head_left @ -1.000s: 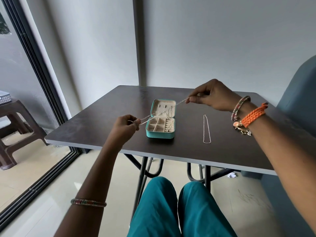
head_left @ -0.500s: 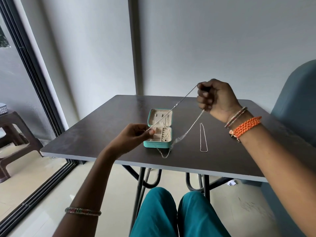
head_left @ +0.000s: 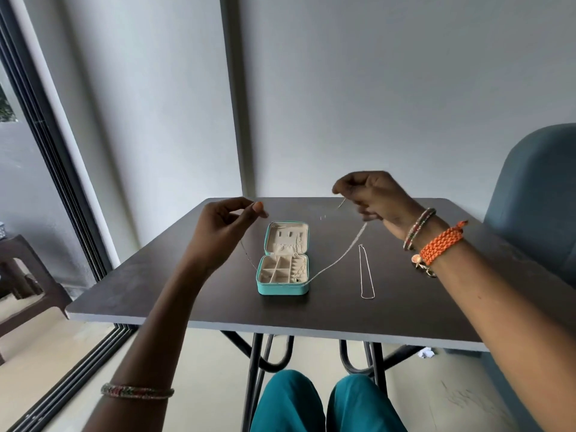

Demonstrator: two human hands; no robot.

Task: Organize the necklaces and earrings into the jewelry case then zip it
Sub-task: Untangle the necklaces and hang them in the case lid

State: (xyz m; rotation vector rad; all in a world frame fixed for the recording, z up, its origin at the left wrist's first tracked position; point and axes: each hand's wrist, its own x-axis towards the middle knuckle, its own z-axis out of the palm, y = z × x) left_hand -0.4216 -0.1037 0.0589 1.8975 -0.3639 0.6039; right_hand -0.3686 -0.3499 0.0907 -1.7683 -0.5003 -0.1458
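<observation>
Jewelry case (head_left: pixel 283 262), teal outside and beige inside, lies open near the middle of the dark worktop (head_left: pixel 193 294), its lid flat toward 12 o'clock and its divided tray toward 6 o'clock. The tray's front wall sits a little back from the worktop's pale near edge, with bare surface between them. More bare surface runs to 9 o'clock of the case as far as the left edge, and to 12 o'clock up to the far edge by the wall.

A thin silver chain necklace (head_left: pixel 338 260) hangs in a long loop between the two raised hands, its lowest part dipping to the case's near right corner; whether it touches the case there I cannot tell. The left hand (head_left: pixel 218 235), at 10 o'clock of the case and above the worktop, pinches one end between thumb and forefinger, the other fingers curled in. The right hand (head_left: pixel 374 198), at 1 o'clock and higher, is loosely closed with its fingertips pinched on the other end; it is somewhat blurred.

A second chain necklace (head_left: pixel 365 271) lies flat as a narrow loop at 3 o'clock of the case, apart from it and untouched. Open worktop continues beyond it toward the right edge, beside a blue chair (head_left: pixel 542 194).
</observation>
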